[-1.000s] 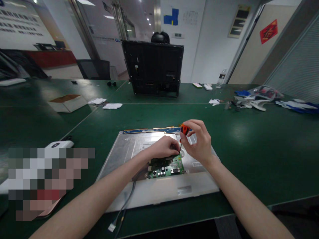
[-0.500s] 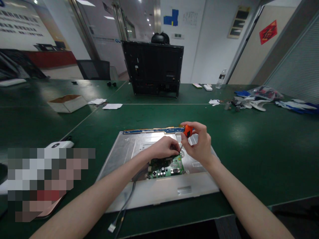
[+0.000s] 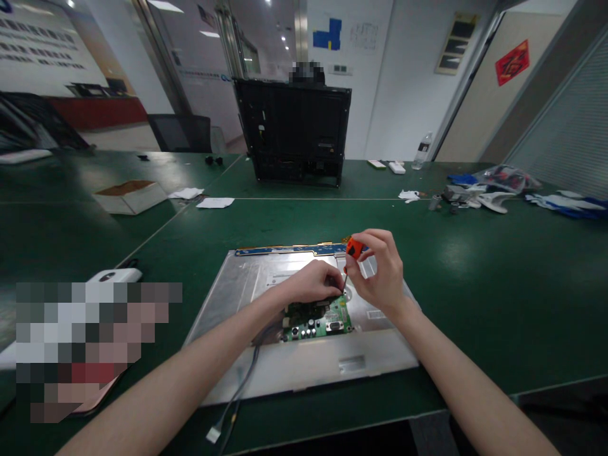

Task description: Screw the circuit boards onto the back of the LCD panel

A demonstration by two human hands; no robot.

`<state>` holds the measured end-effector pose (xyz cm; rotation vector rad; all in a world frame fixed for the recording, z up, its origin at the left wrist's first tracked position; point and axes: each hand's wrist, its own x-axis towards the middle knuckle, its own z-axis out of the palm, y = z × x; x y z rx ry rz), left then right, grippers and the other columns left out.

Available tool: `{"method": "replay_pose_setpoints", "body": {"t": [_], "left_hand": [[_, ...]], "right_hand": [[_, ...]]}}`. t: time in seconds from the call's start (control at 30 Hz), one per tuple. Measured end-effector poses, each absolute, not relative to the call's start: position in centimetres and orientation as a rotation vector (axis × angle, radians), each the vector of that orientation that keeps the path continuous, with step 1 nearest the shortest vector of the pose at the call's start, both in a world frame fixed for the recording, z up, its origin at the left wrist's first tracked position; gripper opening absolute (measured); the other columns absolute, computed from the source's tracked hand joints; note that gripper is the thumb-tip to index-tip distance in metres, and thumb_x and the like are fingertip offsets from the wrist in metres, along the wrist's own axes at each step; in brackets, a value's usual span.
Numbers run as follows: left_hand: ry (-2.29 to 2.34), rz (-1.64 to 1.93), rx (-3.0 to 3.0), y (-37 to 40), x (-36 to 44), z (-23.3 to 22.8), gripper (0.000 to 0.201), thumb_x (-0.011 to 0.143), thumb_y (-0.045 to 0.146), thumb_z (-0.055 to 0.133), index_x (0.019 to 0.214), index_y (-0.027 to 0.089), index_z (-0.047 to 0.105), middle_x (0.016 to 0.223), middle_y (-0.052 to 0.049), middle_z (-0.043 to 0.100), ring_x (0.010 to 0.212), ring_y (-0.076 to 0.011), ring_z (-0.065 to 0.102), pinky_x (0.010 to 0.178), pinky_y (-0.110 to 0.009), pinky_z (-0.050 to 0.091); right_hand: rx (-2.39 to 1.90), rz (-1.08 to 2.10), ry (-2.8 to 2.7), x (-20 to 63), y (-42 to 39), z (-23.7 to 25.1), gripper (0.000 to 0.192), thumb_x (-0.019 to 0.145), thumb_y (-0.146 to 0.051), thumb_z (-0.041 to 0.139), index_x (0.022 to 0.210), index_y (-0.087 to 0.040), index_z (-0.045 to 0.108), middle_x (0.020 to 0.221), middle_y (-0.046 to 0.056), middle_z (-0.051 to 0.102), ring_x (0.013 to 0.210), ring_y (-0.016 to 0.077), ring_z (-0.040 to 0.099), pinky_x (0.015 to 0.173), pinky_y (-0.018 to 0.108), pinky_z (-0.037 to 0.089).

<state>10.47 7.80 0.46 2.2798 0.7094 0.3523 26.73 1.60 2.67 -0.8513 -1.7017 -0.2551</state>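
Head: screwdriver (image 3: 354, 247) (orange) more upright

Showing two bare, smooth, slender forearms (image 3: 223, 335) now, tapering neatly into narrow bare wrists (image 3: 281, 294), then widening into bare, slim-fingered hands (image 3: 386, 271)!

This looks like an office, with the long green table (image 3: 266, 221) under the black monitor (image 3: 294, 133) partly serving as an electronics bench: a bare circuit board (image 3: 327, 320) lies in front of the monitor. Left of the monitor stand a mesh-backed chair (image 3: 178, 132) and, farther off, a red counter (image 3: 95, 114) below large wall lettering (image 3: 40, 43). Behind the monitor are a glass partition (image 3: 194, 57) and a white wall (image 3: 403, 76); well to its right hangs a slatted blind (image 3: 570, 120).
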Motion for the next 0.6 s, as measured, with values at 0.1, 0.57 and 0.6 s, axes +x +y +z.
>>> {"method": "replay_pose_setpoints", "body": {"t": [0.1,0.57,0.6], "left_hand": [[0.711,0.346,2.283,7.81,10.46,0.42,0.008,0.073,0.011,0.066,0.077,0.012,0.073,0.072,-0.002,0.071,0.067,-0.0158,0.062,0.064,-0.023,0.044],[0.696,0.357,2.308,7.77,10.55,0.46,0.013,0.073,0.008,0.062,0.078,0.013,0.073,0.071,-0.001,0.070,0.065,-0.0146,0.060,0.064,-0.023,0.043],[0.697,0.358,2.311,7.79,10.56,0.43,0.013,0.072,0.008,0.062,0.077,0.014,0.073,0.070,-0.001,0.070,0.065,-0.0144,0.060,0.064,-0.023,0.043]], "right_hand": [[-0.861,-0.283,-1.680,26.74,1.82,2.44,0.034,0.085,-0.024,0.066,0.116,-0.027,0.051,0.100,0.004,0.052,0.078,0.0143,0.058,0.055,0.026,0.055],[-0.908,-0.249,-1.686,26.72,1.69,2.28,0.038,0.085,-0.022,0.062,0.120,-0.025,0.048,0.101,0.005,0.070,0.066,0.0136,0.065,0.058,0.027,0.056],[-0.893,-0.234,-1.680,26.71,1.76,2.18,0.038,0.085,-0.024,0.064,0.119,-0.025,0.046,0.101,0.005,0.071,0.068,0.0143,0.066,0.060,0.028,0.057]]}}
